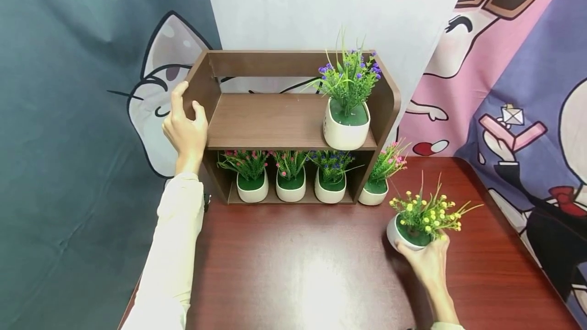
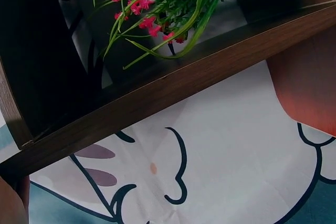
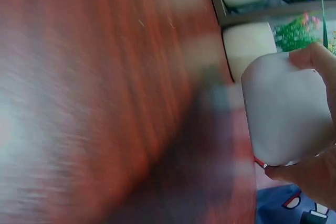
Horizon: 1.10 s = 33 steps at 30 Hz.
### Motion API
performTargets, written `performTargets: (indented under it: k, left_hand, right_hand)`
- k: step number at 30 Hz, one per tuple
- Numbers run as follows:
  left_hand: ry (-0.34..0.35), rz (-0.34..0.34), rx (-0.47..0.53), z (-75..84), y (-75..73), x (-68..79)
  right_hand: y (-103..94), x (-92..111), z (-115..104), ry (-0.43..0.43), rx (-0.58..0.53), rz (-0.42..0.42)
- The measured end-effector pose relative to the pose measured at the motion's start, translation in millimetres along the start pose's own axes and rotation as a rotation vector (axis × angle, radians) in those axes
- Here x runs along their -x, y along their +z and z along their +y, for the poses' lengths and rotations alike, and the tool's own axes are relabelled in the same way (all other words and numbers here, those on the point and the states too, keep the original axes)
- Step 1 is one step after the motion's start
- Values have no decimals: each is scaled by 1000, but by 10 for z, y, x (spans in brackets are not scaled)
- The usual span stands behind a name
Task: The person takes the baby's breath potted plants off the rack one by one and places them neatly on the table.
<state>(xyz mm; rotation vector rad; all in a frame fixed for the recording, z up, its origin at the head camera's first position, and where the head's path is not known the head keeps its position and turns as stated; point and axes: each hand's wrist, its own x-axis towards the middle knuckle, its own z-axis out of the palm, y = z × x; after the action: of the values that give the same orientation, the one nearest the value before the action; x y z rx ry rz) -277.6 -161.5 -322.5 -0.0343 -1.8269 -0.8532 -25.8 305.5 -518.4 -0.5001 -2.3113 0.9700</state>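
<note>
My right hand (image 1: 426, 264) grips a white pot holding an artificial plant with yellow flowers (image 1: 433, 213), raised over the right of the table. The right wrist view shows the pot's pale underside (image 3: 286, 111) between thumb and fingers. At the far left, my left hand (image 1: 185, 131) holds the front edge of the left side panel of a brown two-tier shelf (image 1: 266, 121), thumb and index finger on either side. Only a sliver of that hand (image 2: 10, 203) enters the left wrist view. A purple-flowered potted plant (image 1: 346, 121) stands at the right end of the upper tier.
In the lower tier stand two pink-flowered pots (image 1: 252, 187) (image 1: 291, 187) and a purple-flowered one (image 1: 330, 187). Another pink-flowered pot (image 1: 373, 192) sits on the red-brown table (image 1: 275, 258) just right of the shelf. A cartoon-printed cloth (image 1: 541, 90) hangs behind.
</note>
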Motion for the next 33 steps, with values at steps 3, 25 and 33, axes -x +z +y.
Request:
performTargets:
  k: [3, 25, 33]
  left_hand:
    - [7, 6, -1, -12, -8, -8]
    - [30, -16, 13, -32, 33, -18]
    - [21, -17, 5, -14, 52, -4]
  right_hand:
    - [28, -108, 34, 37, 7, 19]
    - [425, -1095, 105, 148, 207, -76]
    - [539, -1228, 252, 166, 249, -217]
